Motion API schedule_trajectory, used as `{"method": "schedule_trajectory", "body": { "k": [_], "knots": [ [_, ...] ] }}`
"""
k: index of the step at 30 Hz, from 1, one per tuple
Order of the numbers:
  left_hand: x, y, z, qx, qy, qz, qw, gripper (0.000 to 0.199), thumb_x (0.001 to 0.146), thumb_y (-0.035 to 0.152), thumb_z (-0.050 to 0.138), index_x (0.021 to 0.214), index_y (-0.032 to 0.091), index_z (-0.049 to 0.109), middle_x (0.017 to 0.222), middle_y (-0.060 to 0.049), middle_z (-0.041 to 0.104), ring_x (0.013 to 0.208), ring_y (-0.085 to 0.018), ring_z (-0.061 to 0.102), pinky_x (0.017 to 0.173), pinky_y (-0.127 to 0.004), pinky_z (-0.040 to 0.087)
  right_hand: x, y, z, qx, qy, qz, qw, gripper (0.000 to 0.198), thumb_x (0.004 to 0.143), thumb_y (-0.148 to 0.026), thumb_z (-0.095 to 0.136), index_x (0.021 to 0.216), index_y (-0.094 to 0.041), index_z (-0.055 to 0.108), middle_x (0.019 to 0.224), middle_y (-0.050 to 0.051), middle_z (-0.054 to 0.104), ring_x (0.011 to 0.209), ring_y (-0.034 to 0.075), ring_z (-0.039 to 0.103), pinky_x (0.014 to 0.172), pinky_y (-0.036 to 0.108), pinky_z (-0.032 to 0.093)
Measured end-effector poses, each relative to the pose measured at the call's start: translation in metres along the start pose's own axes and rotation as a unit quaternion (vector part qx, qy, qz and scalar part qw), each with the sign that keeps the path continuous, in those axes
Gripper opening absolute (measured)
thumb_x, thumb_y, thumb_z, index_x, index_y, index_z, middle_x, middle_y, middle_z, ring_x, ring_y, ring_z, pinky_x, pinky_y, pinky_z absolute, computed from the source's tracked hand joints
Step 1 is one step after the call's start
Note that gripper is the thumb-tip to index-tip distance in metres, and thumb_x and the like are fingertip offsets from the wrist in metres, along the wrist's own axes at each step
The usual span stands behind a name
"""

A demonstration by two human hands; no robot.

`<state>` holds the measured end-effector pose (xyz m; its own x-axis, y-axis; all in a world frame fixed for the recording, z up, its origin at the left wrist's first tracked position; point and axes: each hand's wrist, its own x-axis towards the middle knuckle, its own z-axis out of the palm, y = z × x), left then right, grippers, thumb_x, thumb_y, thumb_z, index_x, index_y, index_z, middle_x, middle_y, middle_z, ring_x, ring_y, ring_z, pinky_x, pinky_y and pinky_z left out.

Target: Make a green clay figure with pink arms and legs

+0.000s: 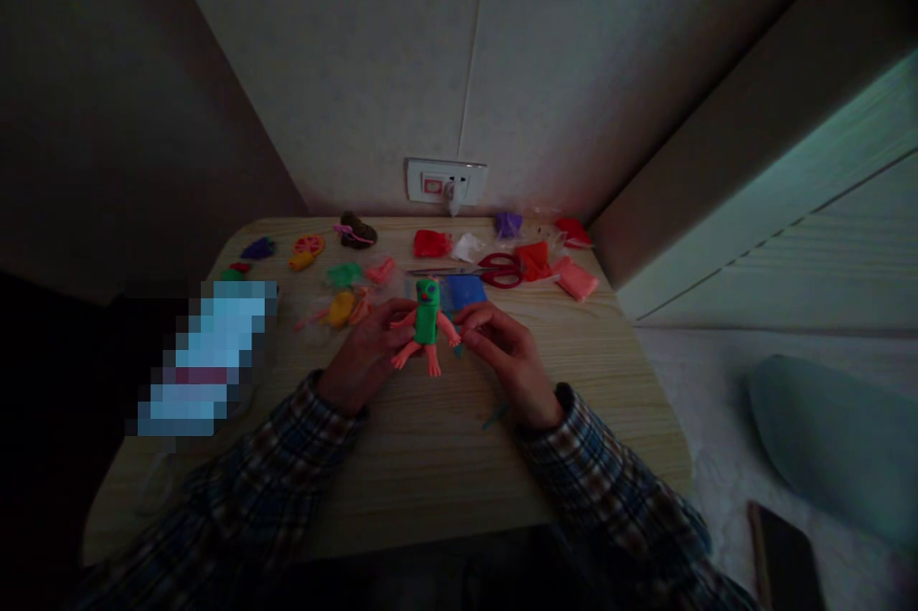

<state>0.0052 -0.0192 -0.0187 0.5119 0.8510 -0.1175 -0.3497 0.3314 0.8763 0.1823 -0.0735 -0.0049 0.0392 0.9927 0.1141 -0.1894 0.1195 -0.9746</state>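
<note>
Upright over the middle of the table is a small clay figure (pixel 426 322) with a green body and head, pink arms and pink legs, facing me. My left hand (pixel 369 348) is closed on it from the left and behind; part of that grip is hidden by the figure. The fingers of my right hand (pixel 506 353) are pinched together at the end of the figure's arm on the right. Just behind the figure lie a blue clay packet (pixel 466 292) and a pair of red-handled scissors (pixel 500 271).
Bagged clay lies around: red (pixel 431 243), white (pixel 469 248), purple (pixel 509 225), yellow (pixel 342 308), green (pixel 345 274), pink (pixel 576 278). Finished clay pieces, one brown (pixel 357 230), sit at the back left. A blurred screen (pixel 207 358) stands left. The wall socket (pixel 446 182) holds a plug.
</note>
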Motion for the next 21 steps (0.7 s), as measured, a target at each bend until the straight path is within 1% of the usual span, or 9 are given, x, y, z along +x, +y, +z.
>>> {"method": "schedule_trajectory", "body": {
  "k": [8, 11, 14, 19, 21],
  "knots": [
    [-0.0014, 0.0016, 0.0014, 0.002, 0.009, 0.002, 1.000, 0.029, 0.072, 0.027, 0.074, 0.097, 0.017, 0.063, 0.084, -0.003, 0.067, 0.062, -0.012, 0.056, 0.052, -0.022, 0.043, 0.0002, 0.0009, -0.0001, -0.014, -0.002, -0.003, 1.000, 0.016, 0.080, -0.036, 0.068, 0.072, -0.022, 0.063, 0.089, 0.002, 0.058, 0.090, 0.018, 0.055, 0.082, 0.031, 0.042],
    [-0.0016, 0.0019, 0.0021, -0.007, 0.009, 0.003, 1.000, 0.031, 0.070, 0.029, 0.075, 0.096, 0.017, 0.065, 0.082, -0.002, 0.067, 0.059, -0.012, 0.056, 0.051, -0.023, 0.044, 0.0006, 0.0005, 0.0003, -0.016, 0.001, -0.006, 1.000, 0.016, 0.079, -0.036, 0.069, 0.072, -0.022, 0.063, 0.088, 0.002, 0.057, 0.088, 0.018, 0.055, 0.080, 0.031, 0.042],
    [-0.0009, 0.0017, 0.0021, -0.020, 0.014, 0.001, 1.000, 0.029, 0.069, 0.028, 0.076, 0.094, 0.018, 0.067, 0.081, -0.002, 0.068, 0.060, -0.012, 0.057, 0.051, -0.023, 0.045, 0.0008, 0.0012, 0.0001, -0.017, -0.002, -0.008, 1.000, 0.015, 0.079, -0.035, 0.069, 0.073, -0.023, 0.063, 0.088, 0.002, 0.058, 0.088, 0.018, 0.055, 0.080, 0.031, 0.042],
    [0.0005, 0.0001, 0.0018, -0.040, -0.017, -0.012, 0.999, 0.024, 0.071, 0.028, 0.073, 0.092, 0.019, 0.066, 0.088, -0.004, 0.069, 0.066, -0.013, 0.060, 0.057, -0.023, 0.047, 0.0009, 0.0031, -0.0003, -0.013, -0.010, -0.008, 1.000, 0.015, 0.079, -0.036, 0.070, 0.074, -0.023, 0.064, 0.088, 0.002, 0.058, 0.089, 0.018, 0.055, 0.080, 0.031, 0.044],
    [0.0003, -0.0003, 0.0024, -0.041, -0.018, -0.022, 0.999, 0.023, 0.073, 0.030, 0.073, 0.092, 0.019, 0.066, 0.089, -0.004, 0.069, 0.067, -0.012, 0.060, 0.059, -0.023, 0.048, 0.0009, 0.0036, -0.0004, -0.004, -0.013, -0.009, 1.000, 0.014, 0.079, -0.034, 0.070, 0.074, -0.023, 0.064, 0.088, 0.001, 0.058, 0.089, 0.018, 0.055, 0.082, 0.031, 0.043]
  ]
}}
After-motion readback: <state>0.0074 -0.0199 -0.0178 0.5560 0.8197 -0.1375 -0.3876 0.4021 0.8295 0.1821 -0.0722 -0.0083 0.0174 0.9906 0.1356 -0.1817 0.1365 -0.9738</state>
